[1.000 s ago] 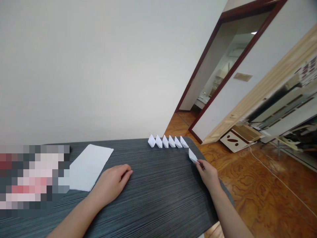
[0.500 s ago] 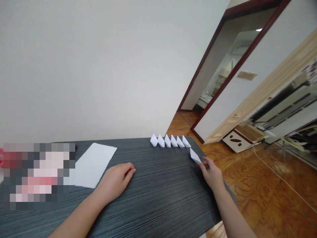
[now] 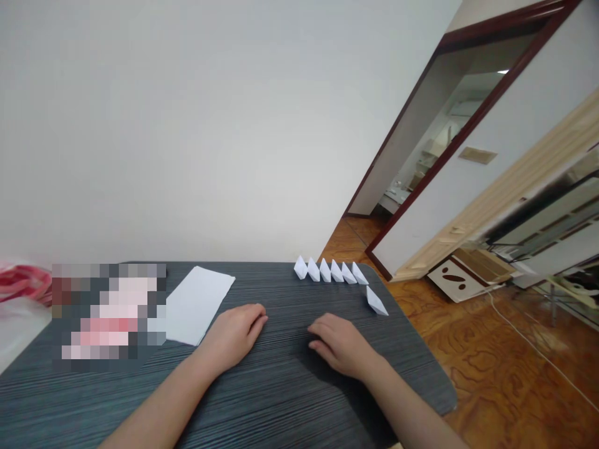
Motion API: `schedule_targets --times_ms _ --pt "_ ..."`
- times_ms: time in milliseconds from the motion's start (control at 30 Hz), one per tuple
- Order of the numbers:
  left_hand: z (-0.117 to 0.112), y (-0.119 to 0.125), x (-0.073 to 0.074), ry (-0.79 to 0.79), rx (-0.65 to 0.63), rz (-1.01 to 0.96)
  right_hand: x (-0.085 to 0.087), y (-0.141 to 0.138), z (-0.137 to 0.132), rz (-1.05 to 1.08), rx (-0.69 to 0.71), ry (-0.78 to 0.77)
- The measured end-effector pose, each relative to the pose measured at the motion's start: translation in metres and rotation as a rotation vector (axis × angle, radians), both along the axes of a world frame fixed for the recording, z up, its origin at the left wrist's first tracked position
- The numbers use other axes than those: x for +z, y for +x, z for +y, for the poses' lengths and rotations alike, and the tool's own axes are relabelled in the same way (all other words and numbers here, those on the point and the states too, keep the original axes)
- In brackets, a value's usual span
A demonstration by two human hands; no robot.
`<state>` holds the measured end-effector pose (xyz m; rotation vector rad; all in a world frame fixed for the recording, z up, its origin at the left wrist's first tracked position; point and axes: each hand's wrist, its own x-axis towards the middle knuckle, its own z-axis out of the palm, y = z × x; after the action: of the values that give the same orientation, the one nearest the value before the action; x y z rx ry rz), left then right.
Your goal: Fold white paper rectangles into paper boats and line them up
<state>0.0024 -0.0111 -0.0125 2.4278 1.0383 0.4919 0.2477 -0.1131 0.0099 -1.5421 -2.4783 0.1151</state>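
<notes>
My left hand (image 3: 237,335) rests on the dark table, its fingers loosely curled together with nothing seen in them. Just left of it lies a stack of white paper (image 3: 196,305). My right hand (image 3: 344,346) is over the middle of the table, palm down, thumb and fingers apart and holding nothing. Beyond it to the right sits a folded paper boat (image 3: 375,302), apart from the fingers. Several more paper boats (image 3: 325,270) stand in a slanting row along the far edge of the table.
The dark wood-grain table (image 3: 262,399) has a rounded right corner. A pixelated patch (image 3: 112,318) hides something at the left, with a red and white cloth (image 3: 23,284) beside it. A white wall rises behind. On the floor at right are a cardboard box (image 3: 482,265) and a cable.
My right hand has let go of the paper boat, which stays near the right edge, and has moved left towards my left hand. The view has shifted slightly.
</notes>
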Motion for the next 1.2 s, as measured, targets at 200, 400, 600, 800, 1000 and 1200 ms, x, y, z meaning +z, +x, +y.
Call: schedule_targets --times_ms 200,400,600,800,1000,1200 --pt "0.003 -0.010 0.003 0.235 0.123 0.066 0.000 -0.056 0.051 -0.042 0.186 -0.005" --pt "0.014 -0.021 0.004 0.396 0.473 0.176 -0.011 -0.057 0.070 0.047 0.163 0.036" --pt "0.020 -0.024 -0.007 0.335 0.626 0.359 -0.028 -0.045 0.076 0.165 0.144 -0.058" --pt "0.023 -0.022 -0.006 0.258 0.583 0.438 -0.034 -0.036 0.081 0.283 0.153 -0.074" --pt "0.023 -0.021 -0.004 0.259 0.577 0.448 -0.036 -0.032 0.083 0.299 0.148 -0.092" --pt "0.028 -0.026 -0.002 0.225 0.592 0.447 -0.036 -0.031 0.084 0.325 0.153 -0.091"
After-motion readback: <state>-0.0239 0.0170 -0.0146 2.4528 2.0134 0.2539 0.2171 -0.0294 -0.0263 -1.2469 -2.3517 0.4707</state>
